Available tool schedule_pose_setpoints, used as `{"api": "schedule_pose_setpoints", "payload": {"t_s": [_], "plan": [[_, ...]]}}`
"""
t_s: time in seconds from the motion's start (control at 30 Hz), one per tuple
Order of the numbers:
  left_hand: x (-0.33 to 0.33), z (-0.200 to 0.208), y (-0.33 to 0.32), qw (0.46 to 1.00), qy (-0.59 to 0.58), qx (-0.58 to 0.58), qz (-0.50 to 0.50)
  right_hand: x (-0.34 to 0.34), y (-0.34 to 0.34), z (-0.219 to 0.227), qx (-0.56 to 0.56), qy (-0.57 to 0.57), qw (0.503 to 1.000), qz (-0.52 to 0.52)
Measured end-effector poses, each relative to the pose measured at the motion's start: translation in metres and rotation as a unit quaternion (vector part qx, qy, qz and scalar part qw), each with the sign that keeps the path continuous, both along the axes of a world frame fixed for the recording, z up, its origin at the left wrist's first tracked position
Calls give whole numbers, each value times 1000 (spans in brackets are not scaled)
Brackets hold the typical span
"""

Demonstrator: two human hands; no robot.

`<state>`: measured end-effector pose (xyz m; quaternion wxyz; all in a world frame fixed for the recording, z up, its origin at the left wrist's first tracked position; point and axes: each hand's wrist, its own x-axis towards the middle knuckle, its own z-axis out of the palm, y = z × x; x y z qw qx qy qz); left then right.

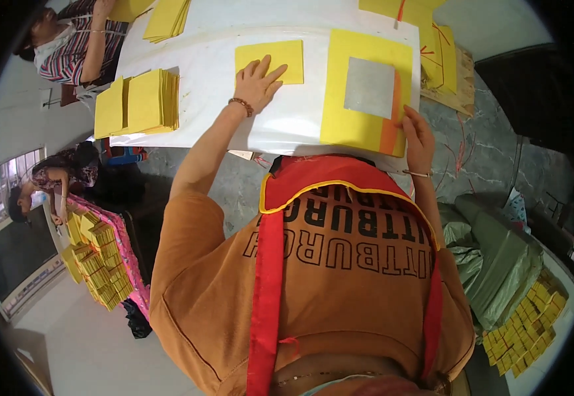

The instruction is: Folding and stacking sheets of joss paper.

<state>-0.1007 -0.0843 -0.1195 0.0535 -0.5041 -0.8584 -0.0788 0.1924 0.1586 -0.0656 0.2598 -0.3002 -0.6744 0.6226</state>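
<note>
One flat yellow rectangular paper piece (290,53) lies at upper centre beneath the spread, ungripping left hand (256,87), apparently being pressed; lifting would call for a free edge. The right hand (420,137), grip unclear, borders a large yellow sheet (361,131), upper right, bearing a grey square (369,87); yellow paper stacks (153,102), upper left, obstruct nothing.

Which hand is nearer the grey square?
Right. The right hand is by the right edge of the large yellow sheet, just right of the grey square and slightly lower. The left hand is farther off, left of the square, spread on a smaller yellow piece.
</note>
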Motion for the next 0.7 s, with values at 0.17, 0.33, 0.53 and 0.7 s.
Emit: {"api": "schedule_pose_setpoints", "payload": {"t_s": [0.17,0.33,0.53,0.7], "plan": [[1,39,14,998,-12,12,-56,1,1,6,99,-43,993,39],[60,91,49,974,-84,132,-167,1,2,5,125,-59,990,30],[142,109,76,930,-100,127,-329,-2,6,12,101,-68,990,72],[132,105,80,923,-142,128,-334,0,8,3,-1,2,999,50]]}}
